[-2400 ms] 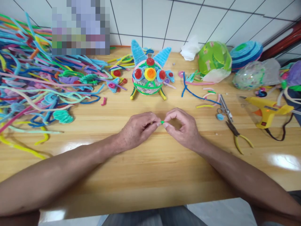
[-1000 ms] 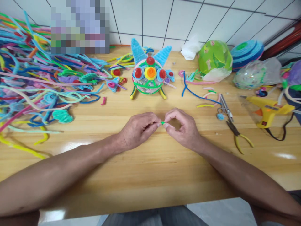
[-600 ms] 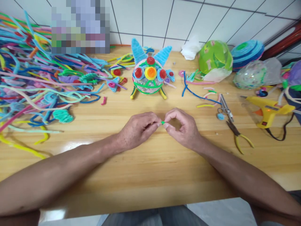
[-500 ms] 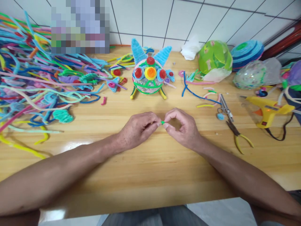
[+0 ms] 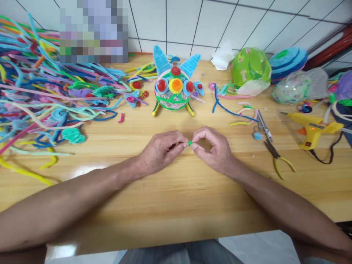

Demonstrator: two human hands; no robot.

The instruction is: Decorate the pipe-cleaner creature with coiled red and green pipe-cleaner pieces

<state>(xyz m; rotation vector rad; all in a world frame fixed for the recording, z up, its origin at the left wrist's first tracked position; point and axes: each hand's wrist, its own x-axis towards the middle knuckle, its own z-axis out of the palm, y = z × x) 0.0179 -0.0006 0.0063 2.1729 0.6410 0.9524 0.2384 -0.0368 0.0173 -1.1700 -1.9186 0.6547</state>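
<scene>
Between my fingertips is a short piece of green pipe cleaner point(image 5: 190, 143), mostly covered by the fingers. My left hand point(image 5: 163, 152) pinches its left end between thumb and forefinger. From the other side, my right hand point(image 5: 213, 150) pinches it too, thumb and forefinger forming a ring. Just beyond the hands stands a figure point(image 5: 173, 99) with blue pointed ears, red and yellow coiled discs on its front, a green-banded round body and yellow-tipped legs.
Loose pipe cleaners point(image 5: 55, 99) heap up at left. At right lie pliers point(image 5: 276, 157), scissors point(image 5: 262, 128) and a yellow glue gun point(image 5: 313, 128) with a cord. Behind them sit a green wrapped ball point(image 5: 251, 69) and a clear ball point(image 5: 291, 88). A tiled wall point(image 5: 181, 22) bounds the back.
</scene>
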